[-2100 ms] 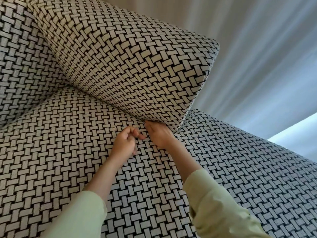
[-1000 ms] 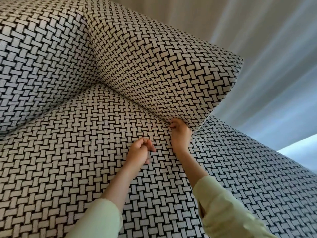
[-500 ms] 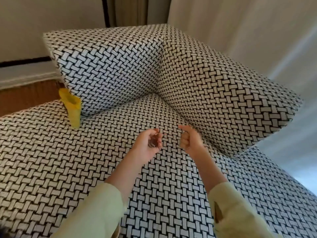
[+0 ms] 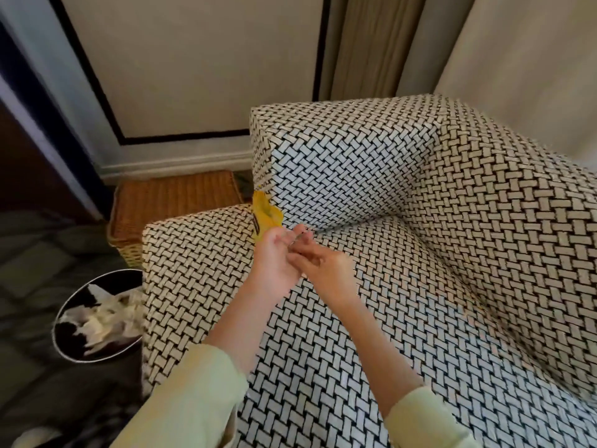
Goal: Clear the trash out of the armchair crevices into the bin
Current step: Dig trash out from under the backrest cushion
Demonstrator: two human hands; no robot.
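Both hands are up over the seat of the armchair [image 4: 452, 286], and they meet in the middle. The left hand [image 4: 274, 263] is turned palm up, loosely cupped, fingers half stretched. The right hand [image 4: 328, 268] comes in from the side, fingers curled, its tips pressed into the left's fingers. A small thin scrap [image 4: 299, 237] shows right where the fingertips meet. It is blurred, though, and I cannot tell which hand actually grips it, or whether either hand is closed on it.

Just behind the left fingers, a yellow wrapper [image 4: 265, 215] stands upright, wedged in the crevice where the low side block [image 4: 193, 270] meets the taller cushion [image 4: 339, 163]. Its lower end is hidden by the left hand; touching or not, I cannot say.

Down on the floor at the left, right against the side block, sits the bin [image 4: 69, 344], round and dark inside. It holds crumpled paper [image 4: 106, 318]. Beyond it, against the wall, there is a wicker basket [image 4: 174, 202], tucked beside the chair.

Pale green sleeves [image 4: 193, 399] cover both forearms up to just short of the wrists.
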